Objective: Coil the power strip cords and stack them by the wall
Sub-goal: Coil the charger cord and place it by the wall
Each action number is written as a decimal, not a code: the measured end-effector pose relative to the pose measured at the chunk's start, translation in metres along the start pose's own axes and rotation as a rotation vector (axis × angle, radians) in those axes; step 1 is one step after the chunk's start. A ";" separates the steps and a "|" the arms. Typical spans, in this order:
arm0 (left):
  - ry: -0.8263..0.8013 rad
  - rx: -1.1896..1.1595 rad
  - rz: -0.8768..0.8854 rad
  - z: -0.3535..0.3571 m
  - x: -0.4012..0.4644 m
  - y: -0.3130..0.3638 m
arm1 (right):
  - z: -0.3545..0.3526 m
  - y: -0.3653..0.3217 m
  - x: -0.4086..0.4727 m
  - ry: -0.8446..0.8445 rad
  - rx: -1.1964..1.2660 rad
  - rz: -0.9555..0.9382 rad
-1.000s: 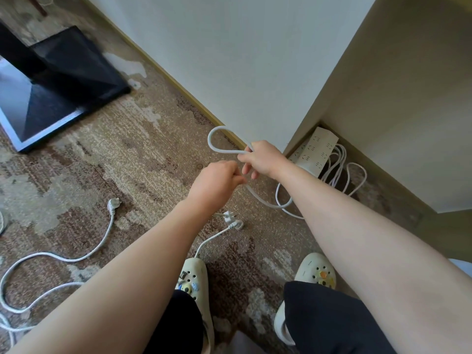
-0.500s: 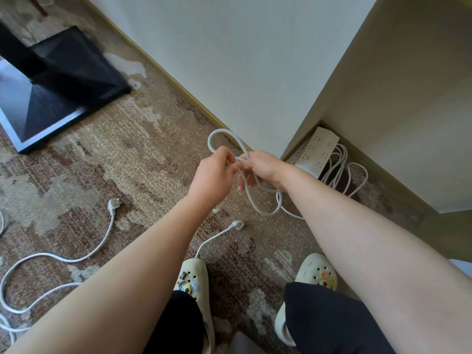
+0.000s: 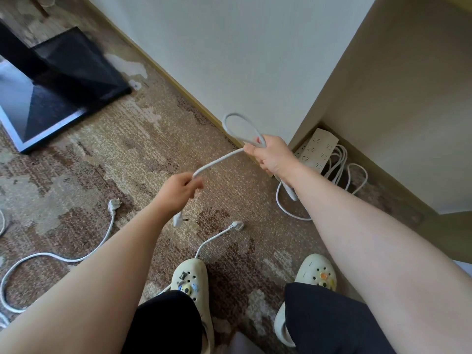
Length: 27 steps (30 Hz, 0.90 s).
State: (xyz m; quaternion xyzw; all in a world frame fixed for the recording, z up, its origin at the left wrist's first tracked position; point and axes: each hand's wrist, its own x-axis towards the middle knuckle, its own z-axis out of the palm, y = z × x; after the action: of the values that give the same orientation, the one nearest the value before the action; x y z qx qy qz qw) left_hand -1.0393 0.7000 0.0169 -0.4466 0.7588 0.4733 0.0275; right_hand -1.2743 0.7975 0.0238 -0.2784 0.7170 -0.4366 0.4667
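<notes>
Mid-coil: right hand (image 3: 272, 157) gripping cord (image 3: 219, 159) loops, left hand (image 3: 178, 191) pinching tail; next, feeding tail rightward into loops.

A patterned brown and beige carpet (image 3: 107, 154) covers the floor. A white wall (image 3: 229, 52) with a yellowish skirting (image 3: 178, 84) runs to a corner, where a beige wall (image 3: 408, 98) turns back into shade. A black stand base (image 3: 51, 93) sits far left, catching light.
</notes>
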 end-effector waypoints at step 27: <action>0.073 -0.269 0.018 0.066 0.008 0.077 | 0.010 0.005 -0.003 -0.010 -0.093 0.032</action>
State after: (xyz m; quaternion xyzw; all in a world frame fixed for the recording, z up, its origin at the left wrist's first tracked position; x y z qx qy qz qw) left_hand -1.1238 0.7553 0.0303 -0.4563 0.6929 0.5545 -0.0647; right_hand -1.2640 0.7990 0.0192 -0.2907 0.7385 -0.3938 0.4637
